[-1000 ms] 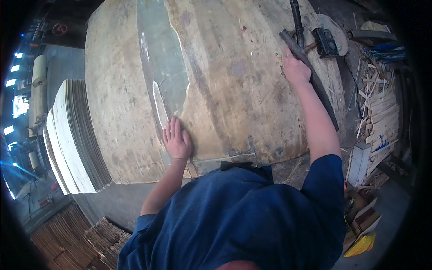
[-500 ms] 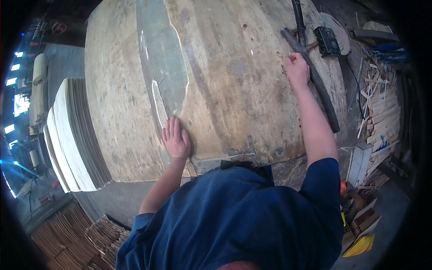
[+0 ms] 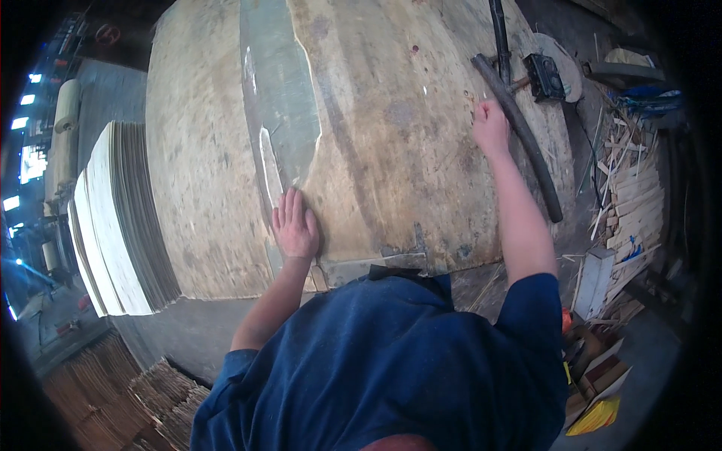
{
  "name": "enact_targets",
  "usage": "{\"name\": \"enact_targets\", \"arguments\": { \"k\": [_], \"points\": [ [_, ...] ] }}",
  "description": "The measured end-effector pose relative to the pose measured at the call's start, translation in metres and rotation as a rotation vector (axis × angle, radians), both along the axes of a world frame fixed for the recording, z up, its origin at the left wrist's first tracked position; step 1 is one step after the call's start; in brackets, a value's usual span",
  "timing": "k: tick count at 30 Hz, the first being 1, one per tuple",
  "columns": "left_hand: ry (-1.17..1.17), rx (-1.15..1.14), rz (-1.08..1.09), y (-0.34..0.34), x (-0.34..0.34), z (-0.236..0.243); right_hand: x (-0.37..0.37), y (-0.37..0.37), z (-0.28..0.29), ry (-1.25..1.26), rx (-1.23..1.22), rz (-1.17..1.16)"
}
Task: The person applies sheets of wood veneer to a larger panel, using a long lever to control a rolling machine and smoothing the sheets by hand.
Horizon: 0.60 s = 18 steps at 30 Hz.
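A wide, worn wooden sheet (image 3: 376,173) with a long grey-green patch (image 3: 286,98) spreads out before me. My left hand (image 3: 296,225) lies flat on it, fingers stretched out, at the near end of the patch beside a narrow pale sliver (image 3: 269,161). Farther off on the right, my right hand (image 3: 492,129) is closed, its fingers curled at the sheet's surface. Whatever it may hold is hidden. Just right of that hand runs a dark curved bar (image 3: 526,146), which the fingers do not visibly grip.
Beyond the bar sits a black box-shaped device (image 3: 544,77) next to a dark upright pole (image 3: 499,37). A tall stack of pale sheets (image 3: 128,218) stands at the left. Wood scraps (image 3: 635,195) heap up on the right, above an open carton (image 3: 602,372). Brown stacked sheets (image 3: 98,398) lie lower left.
My right hand has drawn slightly nearer and to the left, away from the bar, and its fingers look more curled. My left hand stays flat in place. The whole view has shifted a little.
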<state>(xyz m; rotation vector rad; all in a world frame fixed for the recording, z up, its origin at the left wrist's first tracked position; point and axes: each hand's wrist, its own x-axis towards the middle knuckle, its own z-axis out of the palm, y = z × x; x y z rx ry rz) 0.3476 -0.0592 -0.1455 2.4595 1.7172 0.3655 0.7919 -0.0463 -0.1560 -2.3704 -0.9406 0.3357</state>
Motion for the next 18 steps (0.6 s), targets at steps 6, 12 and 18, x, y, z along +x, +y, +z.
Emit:
{"name": "enact_targets", "arguments": {
  "k": [6, 12, 18],
  "points": [
    [0.0, 0.035, -0.01, -0.001, -0.002, -0.001, -0.001, -0.039, -0.021, 0.215, 0.214, -0.051],
    [-0.01, 0.052, -0.015, 0.0, -0.001, -0.003, 0.004, -0.023, 0.013, -0.025, -0.017, -0.119],
    [-0.011, 0.044, 0.0, 0.0, -0.001, -0.004, 0.001, 0.012, 0.029, -0.183, -0.263, -0.019]
  ]
}}
